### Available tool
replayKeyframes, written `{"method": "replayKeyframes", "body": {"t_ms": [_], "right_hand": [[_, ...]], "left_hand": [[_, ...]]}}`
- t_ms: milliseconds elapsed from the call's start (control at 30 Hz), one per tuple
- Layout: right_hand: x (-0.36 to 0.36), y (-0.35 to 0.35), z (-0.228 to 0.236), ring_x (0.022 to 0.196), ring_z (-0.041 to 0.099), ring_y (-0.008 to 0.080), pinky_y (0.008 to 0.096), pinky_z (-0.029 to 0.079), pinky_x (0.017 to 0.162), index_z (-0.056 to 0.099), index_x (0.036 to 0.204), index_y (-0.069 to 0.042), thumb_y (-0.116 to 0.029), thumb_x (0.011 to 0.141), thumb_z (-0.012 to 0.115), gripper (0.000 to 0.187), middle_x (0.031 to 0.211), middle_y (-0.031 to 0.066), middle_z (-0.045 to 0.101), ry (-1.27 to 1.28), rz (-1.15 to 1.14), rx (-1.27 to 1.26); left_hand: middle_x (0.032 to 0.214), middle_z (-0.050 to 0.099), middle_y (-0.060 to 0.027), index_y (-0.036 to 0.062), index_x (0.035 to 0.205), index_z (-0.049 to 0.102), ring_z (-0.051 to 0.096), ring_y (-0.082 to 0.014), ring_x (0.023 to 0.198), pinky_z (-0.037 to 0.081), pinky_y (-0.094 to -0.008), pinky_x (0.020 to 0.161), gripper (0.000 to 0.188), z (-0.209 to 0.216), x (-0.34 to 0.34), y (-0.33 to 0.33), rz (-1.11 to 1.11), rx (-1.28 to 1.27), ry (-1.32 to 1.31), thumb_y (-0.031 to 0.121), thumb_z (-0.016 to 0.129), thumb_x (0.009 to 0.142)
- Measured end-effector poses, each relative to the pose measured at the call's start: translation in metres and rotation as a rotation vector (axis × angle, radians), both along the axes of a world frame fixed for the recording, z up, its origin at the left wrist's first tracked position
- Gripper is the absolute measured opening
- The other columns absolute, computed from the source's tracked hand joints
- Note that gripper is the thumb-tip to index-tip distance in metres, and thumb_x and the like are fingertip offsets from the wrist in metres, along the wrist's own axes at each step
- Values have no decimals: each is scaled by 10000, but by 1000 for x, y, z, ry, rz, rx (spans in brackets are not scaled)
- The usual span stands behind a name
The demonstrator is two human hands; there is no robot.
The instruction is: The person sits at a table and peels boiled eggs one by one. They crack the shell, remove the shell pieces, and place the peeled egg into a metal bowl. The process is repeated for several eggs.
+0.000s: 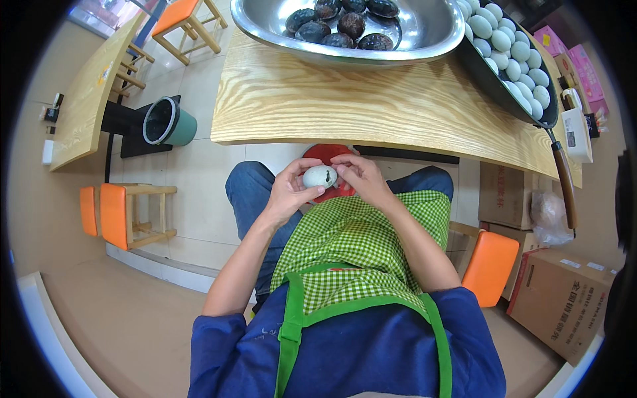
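Observation:
My left hand (pixel 292 186) holds a pale blue-green preserved egg (pixel 318 177) over my lap. Its shell is broken on the right side, and a dark patch shows through. My right hand (pixel 361 178) has thumb and fingers pinched at that broken edge, on a small bit of shell. Below both hands is a red container (pixel 325 154), mostly hidden. Peeled dark preserved eggs (pixel 352 25) lie in a steel basin (pixel 424 50) on the table. Unpeeled pale eggs (pixel 501 41) fill a black pan (pixel 494 83) at the table's right.
The wooden table (pixel 318 99) edge lies just beyond my hands. The pan's brown handle (pixel 564 176) juts past the table edge. Cardboard boxes (pixel 561 298) and an orange chair (pixel 490 268) stand at right. A green bin (pixel 179 126) and orange stools (pixel 114 215) are at left.

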State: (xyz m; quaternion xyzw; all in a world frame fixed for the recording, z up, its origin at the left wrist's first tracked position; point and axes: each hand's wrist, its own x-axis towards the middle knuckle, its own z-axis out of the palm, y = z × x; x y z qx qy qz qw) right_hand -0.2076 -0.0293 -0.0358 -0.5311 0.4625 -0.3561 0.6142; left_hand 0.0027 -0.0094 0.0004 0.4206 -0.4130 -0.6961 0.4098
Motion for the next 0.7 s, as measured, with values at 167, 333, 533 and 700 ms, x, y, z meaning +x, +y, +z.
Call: {"method": "replayKeyframes", "body": {"t_ms": [167, 333, 533, 700], "right_hand": [[-1, 9, 38, 693, 612, 76, 252, 498, 605, 600, 1221, 37, -104, 900, 645, 354, 925, 96, 668, 91, 100, -42], [1, 11, 44, 662, 607, 71, 240, 495, 584, 609, 1200, 51, -53, 885, 620, 331, 837, 87, 673, 69, 67, -82], [4, 16, 40, 675, 607, 75, 230, 512, 615, 627, 1168, 72, -6, 868, 583, 313, 829, 84, 679, 95, 9, -151], [3, 17, 36, 688, 609, 79, 236, 518, 620, 650, 1146, 73, 28, 815, 565, 345, 836, 81, 682, 99, -65, -116]], "left_hand": [[1150, 613, -99, -2, 1260, 515, 625, -155, 1027, 546, -306, 886, 526, 7, -4, 0, -67, -36, -60, -29, 743, 787], [1097, 635, -115, -6, 1264, 503, 641, -151, 972, 570, -287, 810, 517, 16, -7, 3, -89, -60, -81, -4, 746, 807], [1088, 643, -120, -8, 1267, 501, 648, -150, 952, 582, -283, 760, 515, 16, -8, 5, -89, -83, -84, 40, 758, 824], [1102, 642, -112, -11, 1266, 509, 645, -149, 962, 579, -281, 775, 506, 9, -9, 3, -67, -90, -99, 35, 754, 826]]}}
